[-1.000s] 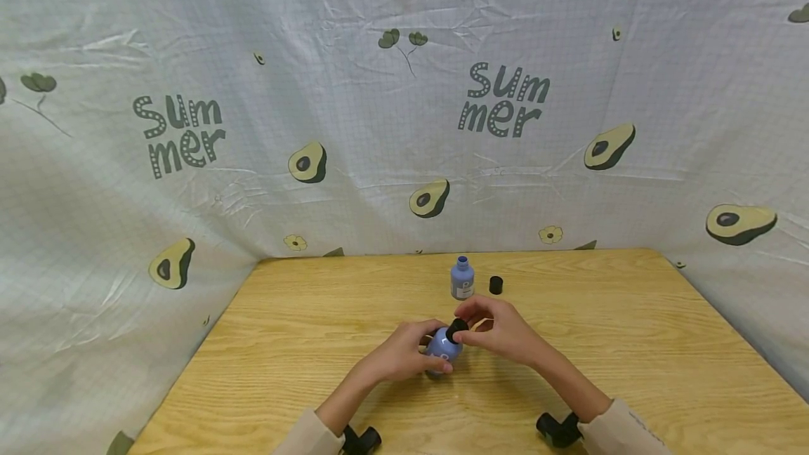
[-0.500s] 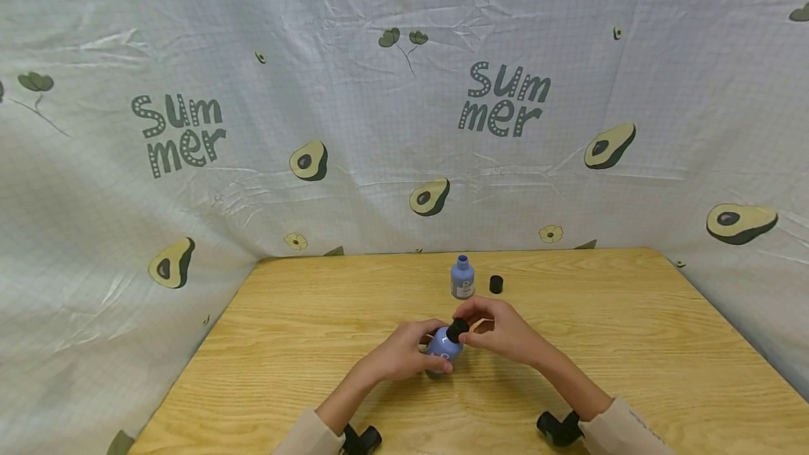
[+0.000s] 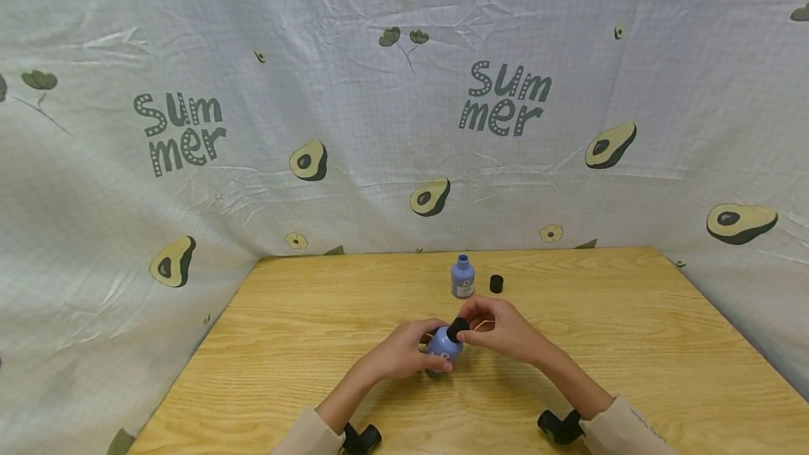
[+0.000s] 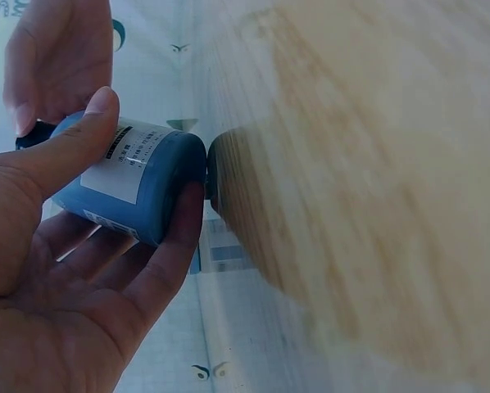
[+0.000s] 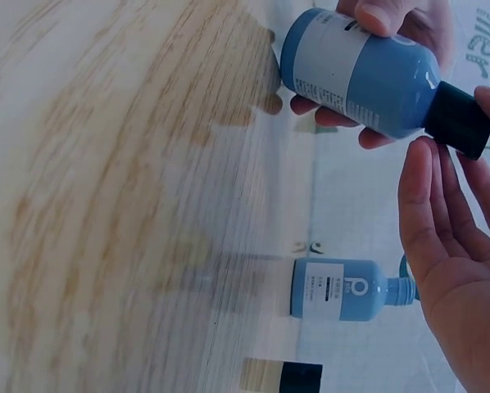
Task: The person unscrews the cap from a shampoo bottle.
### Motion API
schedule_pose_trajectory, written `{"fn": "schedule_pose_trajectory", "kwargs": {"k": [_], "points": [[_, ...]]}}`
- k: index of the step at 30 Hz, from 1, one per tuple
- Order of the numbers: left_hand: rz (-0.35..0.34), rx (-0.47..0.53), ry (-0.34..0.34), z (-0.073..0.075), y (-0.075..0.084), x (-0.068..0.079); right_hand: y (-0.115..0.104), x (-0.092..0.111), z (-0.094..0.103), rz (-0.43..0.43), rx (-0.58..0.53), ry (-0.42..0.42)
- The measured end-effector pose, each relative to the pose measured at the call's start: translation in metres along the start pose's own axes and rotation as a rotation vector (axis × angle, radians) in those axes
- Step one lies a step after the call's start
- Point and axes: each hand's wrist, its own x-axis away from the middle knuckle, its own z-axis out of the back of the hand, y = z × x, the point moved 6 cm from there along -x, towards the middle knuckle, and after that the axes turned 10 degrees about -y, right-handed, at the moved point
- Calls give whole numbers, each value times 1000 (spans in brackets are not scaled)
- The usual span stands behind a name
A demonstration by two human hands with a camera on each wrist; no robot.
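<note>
My left hand (image 3: 404, 351) grips a blue bottle (image 3: 444, 345) by its body, thumb on one side and fingers on the other. The bottle leans to the right, and its white label (image 4: 126, 164) shows in the left wrist view. A black cap (image 5: 458, 119) sits on the bottle's neck. My right hand (image 3: 502, 328) pinches that cap between thumb and fingers; the right wrist view has the fingertips at its lower edge. The bottle's base is close to the table, but whether it touches I cannot tell.
Behind the hands, a second blue bottle (image 3: 463, 279) stands upright with its neck uncapped. A loose black cap (image 3: 496, 284) lies to its right. The wooden table (image 3: 303, 314) meets a printed cloth (image 3: 354, 216) at its back and sides.
The right hand's fingers shift slightly around the cap. The bottle stays tilted in the left hand, and the second bottle and loose cap keep their places.
</note>
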Motion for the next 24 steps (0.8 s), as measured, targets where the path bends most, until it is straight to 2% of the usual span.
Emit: {"fn": "schedule_pose_trajectory", "kwargs": {"k": [6, 16, 24], "points": [[-8, -11, -2, 0, 0, 0, -2, 0, -2, 19, -12, -26], [4, -9, 0, 0, 0, 1, -2, 0, 1, 12, -6, 20], [7, -1, -4, 0, 1, 0, -5, 0, -2, 38, -26, -23]]}}
